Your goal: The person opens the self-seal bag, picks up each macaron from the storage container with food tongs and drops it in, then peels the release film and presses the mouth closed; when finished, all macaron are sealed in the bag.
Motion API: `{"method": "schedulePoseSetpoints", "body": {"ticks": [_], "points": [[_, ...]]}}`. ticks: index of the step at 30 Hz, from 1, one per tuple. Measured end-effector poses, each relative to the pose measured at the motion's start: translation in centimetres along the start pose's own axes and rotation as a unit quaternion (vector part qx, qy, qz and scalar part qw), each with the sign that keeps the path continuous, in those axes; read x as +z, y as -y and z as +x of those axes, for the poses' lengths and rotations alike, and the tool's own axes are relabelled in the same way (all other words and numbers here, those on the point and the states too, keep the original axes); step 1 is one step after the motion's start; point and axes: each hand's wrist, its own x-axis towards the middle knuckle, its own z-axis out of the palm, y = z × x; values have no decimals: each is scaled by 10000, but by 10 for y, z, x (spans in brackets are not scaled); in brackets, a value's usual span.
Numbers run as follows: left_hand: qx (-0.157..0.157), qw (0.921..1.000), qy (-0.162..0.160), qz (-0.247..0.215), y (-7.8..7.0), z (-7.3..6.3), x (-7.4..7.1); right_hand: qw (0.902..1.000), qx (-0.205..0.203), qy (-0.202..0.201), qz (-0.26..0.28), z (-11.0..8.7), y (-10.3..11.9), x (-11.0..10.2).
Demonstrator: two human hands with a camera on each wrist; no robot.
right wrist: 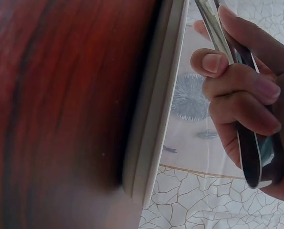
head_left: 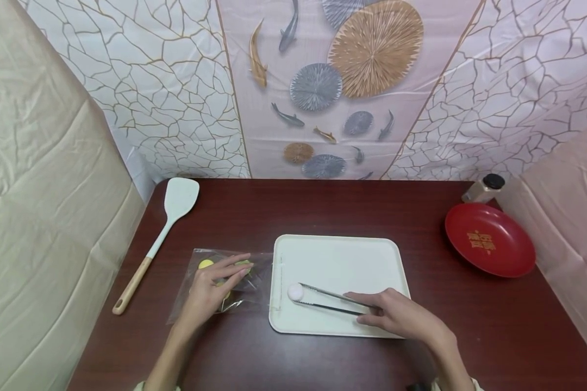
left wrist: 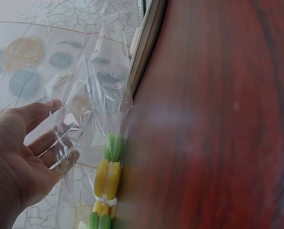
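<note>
My right hand [head_left: 401, 312] grips metal tongs [head_left: 330, 309] over the white tray [head_left: 344, 255]; in the right wrist view its fingers curl round the tongs' handle end [right wrist: 250, 162]. Between the tips of the tongs is a pale, round, macaron-like piece [head_left: 295, 292], near the tray's left side. A clear plastic bag [head_left: 188, 288] lies left of the tray, with its right end against it. Inside are yellow macarons [left wrist: 107, 180] and green macarons [left wrist: 114, 148]. My left hand [head_left: 212, 288] rests over the bag, fingers extended, touching the film and partly hiding the contents.
At the left lies a white spatula [head_left: 180, 198] with a wooden handle. A red oval plate [head_left: 511, 244] with gold markings sits at the right. Behind it, a small black-lidded jar [head_left: 481, 190] leans near the back corner. Fabric walls enclose the dark wooden table [head_left: 254, 358].
</note>
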Motion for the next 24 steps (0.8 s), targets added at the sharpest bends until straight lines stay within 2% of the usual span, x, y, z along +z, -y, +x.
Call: {"method": "schedulePoseSetpoints", "body": {"ticks": [8,14,19,24], "points": [[59,10000,-55,-51,1,0,-3,9996,4,138,234,3,3,-7],[47,10000,-54,-62,0,1,-3,9992,-291,0,261,11,12,-16],[37,9999,-39,-95,-1,0,-3,9987,-505,42,97,28,26,-13],[45,9999,-41,-95,-1,-1,-2,9967,-792,172,-104,53,42,-1]]}}
